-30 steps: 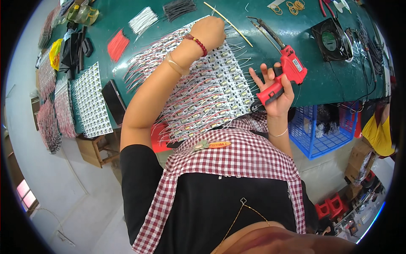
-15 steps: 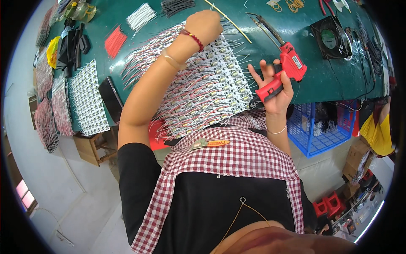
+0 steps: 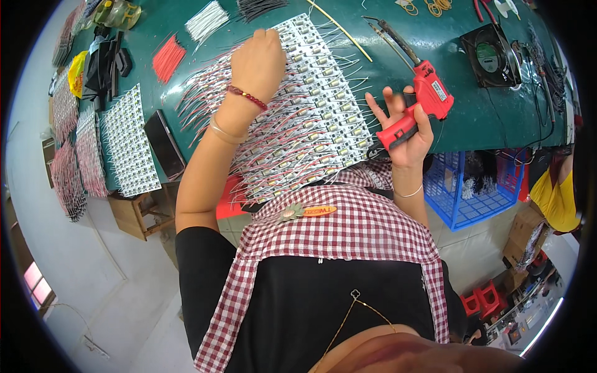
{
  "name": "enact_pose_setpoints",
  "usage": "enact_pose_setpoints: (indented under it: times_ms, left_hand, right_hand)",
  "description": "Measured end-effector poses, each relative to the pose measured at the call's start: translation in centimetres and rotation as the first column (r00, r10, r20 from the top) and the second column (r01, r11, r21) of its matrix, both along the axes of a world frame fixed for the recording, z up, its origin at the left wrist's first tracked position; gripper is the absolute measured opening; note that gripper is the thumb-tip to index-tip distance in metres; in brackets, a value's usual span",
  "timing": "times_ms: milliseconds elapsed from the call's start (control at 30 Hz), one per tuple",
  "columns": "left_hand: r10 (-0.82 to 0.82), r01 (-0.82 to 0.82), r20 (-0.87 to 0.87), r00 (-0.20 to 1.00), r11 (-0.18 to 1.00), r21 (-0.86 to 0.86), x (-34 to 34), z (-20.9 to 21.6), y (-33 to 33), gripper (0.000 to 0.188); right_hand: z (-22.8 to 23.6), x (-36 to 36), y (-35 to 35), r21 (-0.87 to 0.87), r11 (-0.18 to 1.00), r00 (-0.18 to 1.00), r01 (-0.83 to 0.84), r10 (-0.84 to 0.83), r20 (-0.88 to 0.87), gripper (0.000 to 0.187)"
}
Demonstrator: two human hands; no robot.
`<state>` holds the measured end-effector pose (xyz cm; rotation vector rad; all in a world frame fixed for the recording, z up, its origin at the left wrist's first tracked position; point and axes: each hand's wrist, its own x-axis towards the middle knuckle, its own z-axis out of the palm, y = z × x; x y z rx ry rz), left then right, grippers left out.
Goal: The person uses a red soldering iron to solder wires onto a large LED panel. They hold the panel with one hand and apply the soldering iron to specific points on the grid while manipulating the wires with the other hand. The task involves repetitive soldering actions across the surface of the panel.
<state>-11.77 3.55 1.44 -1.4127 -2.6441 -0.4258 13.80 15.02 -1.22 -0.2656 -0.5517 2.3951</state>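
Observation:
A large white panel of small circuit boards lies before me on the bench, with rows of thin red and white wires sticking out of it. Over its upper left part is my left hand, back upward and fingers curled down; whatever they pinch is hidden beneath. My right hand is wrapped around the handle of a red soldering gun at the panel's right, a few fingers lifted. The gun's long tip points up and left, away from the boards, above the bench.
Bundles of red wires, white wires and dark wires lie beyond the panel. A yellowish stick rests near the far edge. A black fan stands right; a dark phone and another panel lie left.
My left hand has moved left and a little nearer from the panel's far edge, uncovering the boards there. My right hand and the soldering gun have hardly moved.

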Motion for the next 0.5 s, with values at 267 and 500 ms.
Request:
enact_pose_setpoints:
  times_ms: [267, 500]
  left_hand:
    - [-0.359, 0.360, 0.007, 0.933, 0.933, -0.005, -0.8, -1.3, 6.4, 0.012]
    - [-0.311, 0.311, -0.032, 0.950, 0.950, 0.000, -1.2, -1.6, 6.7, 0.017]
  right_hand:
    - [-0.1, 0.0, 0.3, -0.004, 1.000, 1.000, -0.006, 0.005, -0.019, 0.027]
    - [-0.4, 0.0, 0.1, -0.007, 1.000, 1.000, -0.002, 0.002, -0.028, 0.026]
